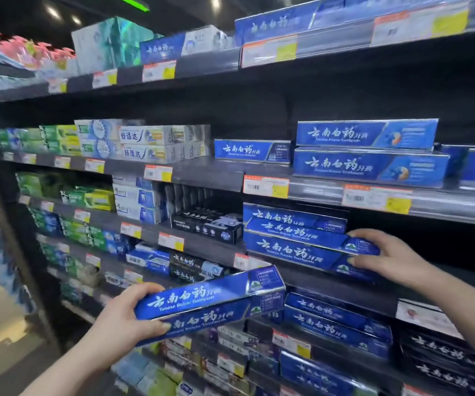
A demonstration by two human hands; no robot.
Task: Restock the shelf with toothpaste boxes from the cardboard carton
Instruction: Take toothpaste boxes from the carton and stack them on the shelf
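L hand [125, 315] gripping two blue boxes [210, 304] tilted before shelf lip [213, 248], R hand [385, 252] pinching shelved stack [296, 247] end, open shelf room rightward

On my feed the left hand [125, 312] and right hand [385, 255] are uncovered. The left forearm [67, 364] and right forearm [459, 307] are bare as far as the edge of view. The fingers are slim and the thumbnails short and plain. Blur hides anything finer.

Left hand [127, 315] grips two toothpaste boxes [210, 304] low; right hand [385, 252], arm outstretched, seemingly pinches shelved boxes [302, 247].
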